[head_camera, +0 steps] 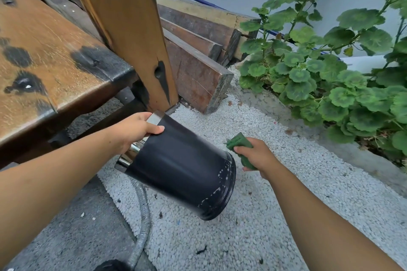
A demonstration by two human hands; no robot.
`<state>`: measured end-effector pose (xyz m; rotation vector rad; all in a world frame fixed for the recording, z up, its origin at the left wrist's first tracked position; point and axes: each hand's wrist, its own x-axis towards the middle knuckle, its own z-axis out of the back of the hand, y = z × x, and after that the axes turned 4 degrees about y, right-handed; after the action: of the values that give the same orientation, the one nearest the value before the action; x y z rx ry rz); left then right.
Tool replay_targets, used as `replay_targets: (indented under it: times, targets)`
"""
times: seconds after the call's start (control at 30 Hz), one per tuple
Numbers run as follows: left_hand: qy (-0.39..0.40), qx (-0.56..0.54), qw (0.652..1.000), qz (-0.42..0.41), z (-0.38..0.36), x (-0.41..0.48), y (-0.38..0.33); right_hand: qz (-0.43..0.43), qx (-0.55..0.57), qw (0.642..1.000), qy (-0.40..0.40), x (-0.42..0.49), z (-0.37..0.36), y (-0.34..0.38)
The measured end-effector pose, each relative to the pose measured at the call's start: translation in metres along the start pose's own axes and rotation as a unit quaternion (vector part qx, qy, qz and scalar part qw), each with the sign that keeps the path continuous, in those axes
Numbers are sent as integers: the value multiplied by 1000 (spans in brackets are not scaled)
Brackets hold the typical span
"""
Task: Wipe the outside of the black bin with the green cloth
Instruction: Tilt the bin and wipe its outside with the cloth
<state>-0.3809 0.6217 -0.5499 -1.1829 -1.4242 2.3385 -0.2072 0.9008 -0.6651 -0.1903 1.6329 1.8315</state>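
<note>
The black bin (180, 169) is tilted on its side above the white gravel, its shiny metal rim toward me and its base pointing away to the right. White specks dot the wall near the base. My left hand (134, 130) grips the rim at the upper left. My right hand (256, 155) is closed around the bunched green cloth (239, 142), just right of the bin's base and slightly apart from it.
A worn wooden bench (50, 55) and its post (132, 35) stand at the left. Stacked timber planks (198, 55) lie behind. Leafy green plants (330, 72) fill the right side. A grey hose (143, 226) curves over the ground below the bin.
</note>
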Motion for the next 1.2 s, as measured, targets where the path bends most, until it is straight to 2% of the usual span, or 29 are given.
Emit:
replay_targets:
  times: [0.13, 0.2, 0.3, 0.63, 1.03, 1.2]
  targets:
    - [-50, 6, 999, -2, 2, 3, 11, 23, -17, 999, 24, 9, -19, -8]
    - [-61, -7, 998, 2, 2, 5, 13, 36, -2, 999, 30, 11, -26, -10]
    - [-68, 1, 998, 8, -1, 9, 9, 52, -38, 997, 36, 11, -28, -8]
    - [-53, 64, 996, 18, -16, 16, -14, 75, -16, 996, -47, -25, -37, -36]
    - [-126, 76, 987, 67, -20, 25, -27, 161, -50, 980, -102, -67, -40, -25]
    - [-125, 69, 987, 74, -20, 29, -28, 177, -32, 973, -143, -89, -64, -41]
